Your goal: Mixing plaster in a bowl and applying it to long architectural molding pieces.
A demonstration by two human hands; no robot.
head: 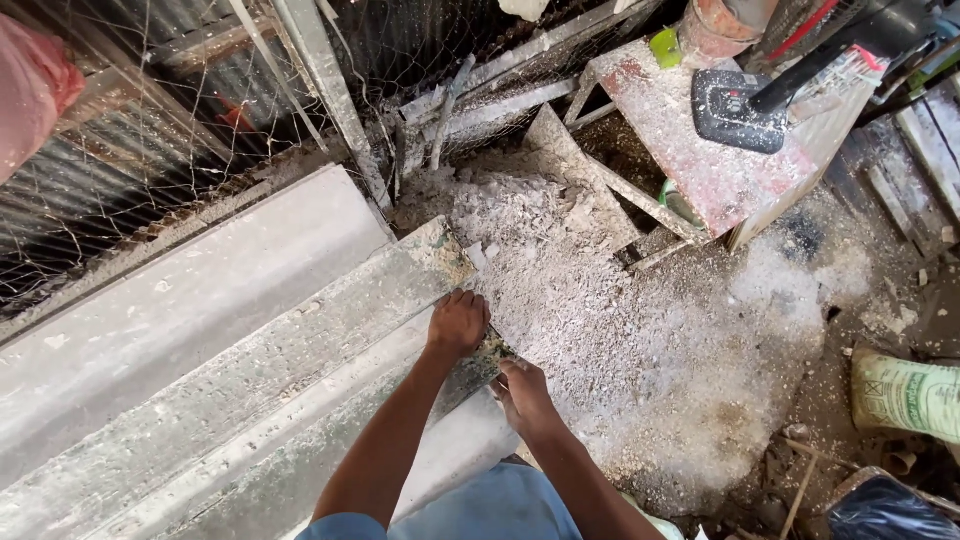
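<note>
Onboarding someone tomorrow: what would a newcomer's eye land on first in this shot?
Both hands at centre: the left hand and right hand grip the end of a long grey moulded slab that runs off to the lower left. Right of them, a wide spread of white dust and debris covers the floor. At upper right, a dark tool lies on a dust-caked red bench.

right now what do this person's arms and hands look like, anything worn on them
Both forearms are bare, and the left hand and right hand wear no gloves, rings or watch that I can see. A light blue short sleeve covers the left upper arm at the frame's bottom edge.
</note>
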